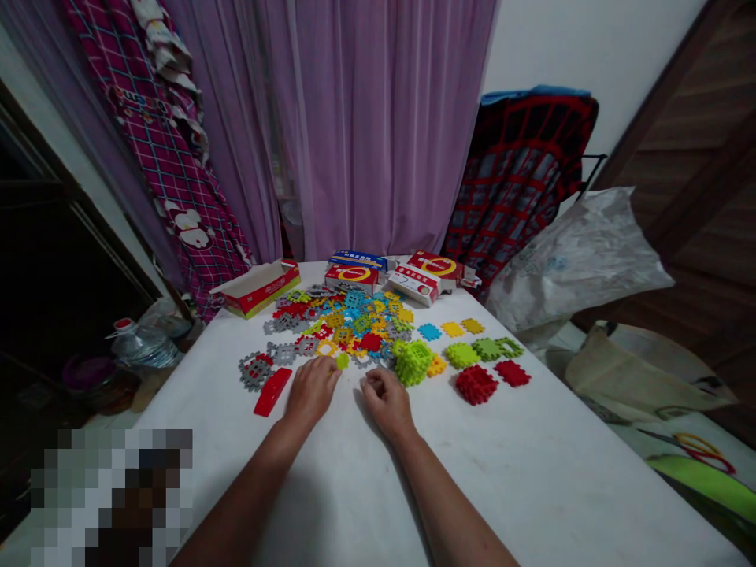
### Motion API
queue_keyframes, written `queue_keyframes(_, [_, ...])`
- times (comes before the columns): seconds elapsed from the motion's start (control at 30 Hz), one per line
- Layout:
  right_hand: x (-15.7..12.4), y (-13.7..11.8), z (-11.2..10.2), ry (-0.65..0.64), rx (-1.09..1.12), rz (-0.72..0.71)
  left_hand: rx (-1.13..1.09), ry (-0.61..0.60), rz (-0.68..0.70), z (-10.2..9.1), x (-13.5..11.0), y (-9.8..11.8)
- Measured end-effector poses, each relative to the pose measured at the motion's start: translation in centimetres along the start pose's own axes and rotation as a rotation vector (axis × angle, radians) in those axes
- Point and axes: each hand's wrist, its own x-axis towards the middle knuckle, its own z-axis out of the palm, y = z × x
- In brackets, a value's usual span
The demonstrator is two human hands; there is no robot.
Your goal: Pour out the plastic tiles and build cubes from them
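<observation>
My left hand [313, 387] is closed near the front of the pile, with a small yellow-green interlocking piece [343, 360] at its fingertips. Curled fingers on my right hand [387, 403] hide whatever may be in them; it rests just above the white cloth. Beyond both hands spreads a pile of interlocking plastic pieces [336, 321] in grey, red, blue, yellow and green. A lime-green built block [413, 362] stands just past my right hand, touching or close to a yellow-orange piece [436, 365]. A red built block [476, 384] sits farther right.
Flat green pieces [462, 355] and a red piece [513, 373] lie at the right. Left of my left hand is a red curved object [272, 391]. An open box [260, 290] and several small cartons [352, 277] line the back of the white-covered table [531, 472].
</observation>
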Motion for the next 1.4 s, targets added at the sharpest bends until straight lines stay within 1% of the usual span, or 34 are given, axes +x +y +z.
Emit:
queue_keyframes(0.07, [-0.1, 0.0, 0.0, -0.002, 0.048, 0.03, -0.317, -0.015, -0.105, 0.3, -1.0, 0.3])
queue_keyframes(0.17, [-0.4, -0.1, -0.1, -0.03, 0.11, 0.02, -0.781, -0.075, -0.348, 1.0, -2.1, 0.8])
queue_keyframes(0.23, [-0.8, -0.3, -0.2, -0.032, 0.151, 0.013, -0.986, -0.109, -0.48, 1.4, -2.6, 1.2])
queue_keyframes(0.3, [-1.3, -0.4, -0.2, -0.021, 0.188, 0.039, -1.077, -0.127, -0.545, 1.6, -2.9, 1.6])
queue_keyframes(0.43, [-2.1, -0.7, -0.7, 0.016, 0.265, 0.133, -1.051, -0.128, -0.57, 1.4, -3.6, 2.3])
queue_keyframes(0.53, [-2.7, -0.8, -1.9, 0.037, 0.308, 0.166, -1.039, -0.19, -0.574, 1.3, -4.1, 3.2])
queue_keyframes(0.6, [-3.1, -0.7, -3.4, 0.014, 0.316, 0.173, -1.055, -0.233, -0.574, 1.4, -4.3, 4.0])
queue_keyframes(0.77, [-4.0, -0.5, -8.1, -0.124, 0.239, 0.12, -1.097, -0.322, -0.562, 2.5, -4.3, 6.0])
queue_keyframes(0.87, [-4.5, -0.3, -10.3, -0.124, 0.148, 0.11, -1.098, -0.375, -0.545, 3.7, -4.0, 7.2])
queue_keyframes(0.93, [-4.9, 0.0, -11.2, -0.08, 0.129, 0.141, -1.084, -0.408, -0.54, 4.4, -3.7, 8.1])
queue_keyframes(1.0, [-5.2, 0.2, -12.0, -0.024, 0.162, 0.188, -1.084, -0.43, -0.52, 5.0, -3.5, 9.3])
queue_keyframes(1.1, [-5.4, 0.6, -13.4, 0.039, 0.234, 0.239, -1.115, -0.447, -0.46, 5.5, -3.3, 11.0])
queue_keyframes(1.17, [-4.9, 1.1, -14.8, 0.086, 0.248, 0.246, -1.118, -0.443, -0.43, 5.6, -3.5, 11.8])
queue_keyframes(1.23, [-3.8, 1.7, -16.5, 0.19, 0.234, 0.246, -1.085, -0.422, -0.418, 5.8, -3.8, 12.0])
queue_keyframes(1.3, [-2.0, 2.5, -18.1, 0.349, 0.206, 0.258, -1.033, -0.394, -0.412, 6.1, -4.1, 11.5])
queue_keyframes(1.37, [0.1, 3.3, -19.3, 0.471, 0.149, 0.29, -0.992, -0.356, -0.41, 6.6, -4.5, 10.7])
queue_keyframes(1.4, [1.1, 3.7, -19.6, 0.5, 0.099, 0.305, -0.982, -0.337, -0.406, 6.9, -4.7, 10.3])
